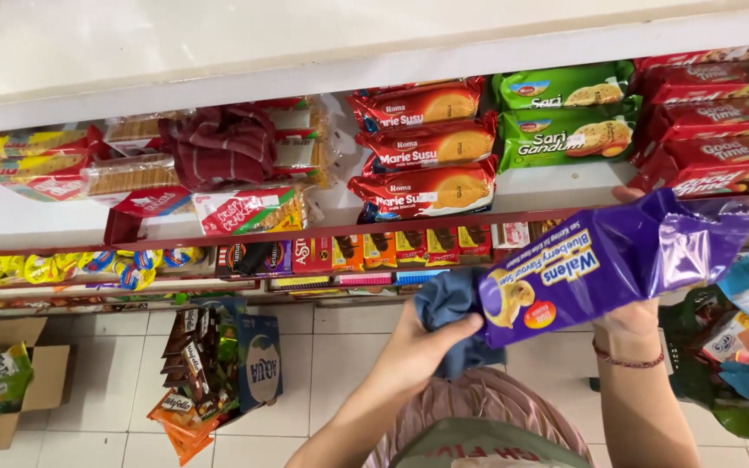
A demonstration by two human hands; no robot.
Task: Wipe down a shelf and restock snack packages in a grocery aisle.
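Right hand (630, 316) grips purple pack (608, 269) from behind, tilted flat for wiping; left hand (418, 347) closed on blue cloth (448, 316), pressing pack end.

A long biscuit packet (604, 264) is lying across the foreground, in front of the shelf (530, 192), with the left hand (418, 347) gripping its left end together with a cloth (448, 321) and the right hand (639, 316) supporting it from beneath, further right. Stacked biscuit packs (426, 147) are sitting on the shelf behind it. A folded towel (223, 143) is lying on the shelf further left. Below, a cardboard box (36, 390) is standing on the floor (331, 355) at far left, and an open carton of snacks (218, 364) is standing right of it.
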